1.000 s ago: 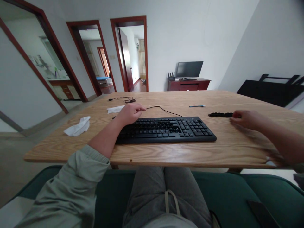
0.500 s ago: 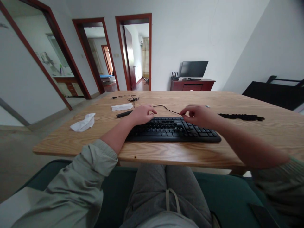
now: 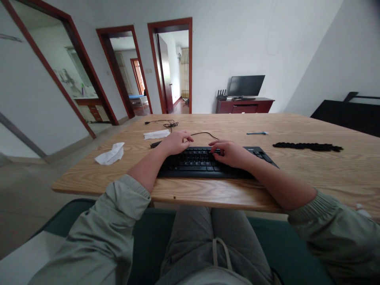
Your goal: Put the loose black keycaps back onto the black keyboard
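Observation:
A black keyboard [image 3: 204, 168] lies on the wooden table [image 3: 311, 174] in front of me. My left hand [image 3: 175, 143] rests on its far left corner, fingers curled over the back edge and holding it. My right hand [image 3: 230, 153] lies over the middle keys. Its fingers are bent and close together with the tips down among the keys, and what they pinch, if anything, is hidden. The keyboard's black cable [image 3: 204, 134] runs away from the back edge. A row of black keycaps [image 3: 307, 147] lies on the table to the right.
Two crumpled white tissues [image 3: 111, 154] [image 3: 156, 134] lie at the left. A coiled black cord [image 3: 168, 124] is at the back, a small blue tool [image 3: 257, 133] behind the keyboard. My lap and a green sofa are below the table edge. Doorways and a TV stand are behind.
My right hand left the row of keycaps at the right and moved left onto the middle of the keyboard. My left hand stayed on the keyboard's left corner. The view shifted slightly.

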`<state>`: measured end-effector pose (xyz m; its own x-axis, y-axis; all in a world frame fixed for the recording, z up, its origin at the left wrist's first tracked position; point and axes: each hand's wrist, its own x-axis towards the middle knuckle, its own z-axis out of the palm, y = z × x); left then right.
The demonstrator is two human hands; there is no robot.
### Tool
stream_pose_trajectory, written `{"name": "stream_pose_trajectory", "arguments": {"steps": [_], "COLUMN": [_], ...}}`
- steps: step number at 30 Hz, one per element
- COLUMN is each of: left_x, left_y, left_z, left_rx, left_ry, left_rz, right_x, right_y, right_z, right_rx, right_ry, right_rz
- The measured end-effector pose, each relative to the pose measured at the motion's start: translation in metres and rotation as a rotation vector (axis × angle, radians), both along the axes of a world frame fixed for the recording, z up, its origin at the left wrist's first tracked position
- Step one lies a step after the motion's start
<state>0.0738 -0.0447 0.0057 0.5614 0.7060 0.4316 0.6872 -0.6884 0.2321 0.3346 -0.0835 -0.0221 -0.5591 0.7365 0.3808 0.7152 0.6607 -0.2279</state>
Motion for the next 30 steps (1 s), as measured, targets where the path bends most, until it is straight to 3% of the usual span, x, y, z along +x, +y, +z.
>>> {"name": "stream_pose_trajectory", "arguments": {"steps": [4,8,13,19,30], "left_x": [-0.001,-0.003,-0.005,-0.006,-0.006], "left_y": [0.000,0.001,0.000,0.002,0.003], "left_z": [0.000,-0.001,0.001,0.001,0.001], "left_rx": [-0.003,0.007,0.006,0.020,0.010], "left_ry": [-0.021,-0.030,-0.028,-0.037,-0.022], "left_rz": [-0.005,-0.019,-0.010,-0.026,-0.015], "right_x": [0.001,0.002,0.002,0.002,-0.001], "right_y": [0.002,0.003,0.002,0.003,0.012], "right_z": [0.001,0.001,-0.001,-0.002,-0.004], "right_rx": [-0.085,-0.103,-0.098,-0.075,-0.035], "right_ry": [-0.030,-0.008,0.020,0.023,-0.014], "right_rz": [-0.078,-0.048,-0.084,-0.004,-0.009]}}
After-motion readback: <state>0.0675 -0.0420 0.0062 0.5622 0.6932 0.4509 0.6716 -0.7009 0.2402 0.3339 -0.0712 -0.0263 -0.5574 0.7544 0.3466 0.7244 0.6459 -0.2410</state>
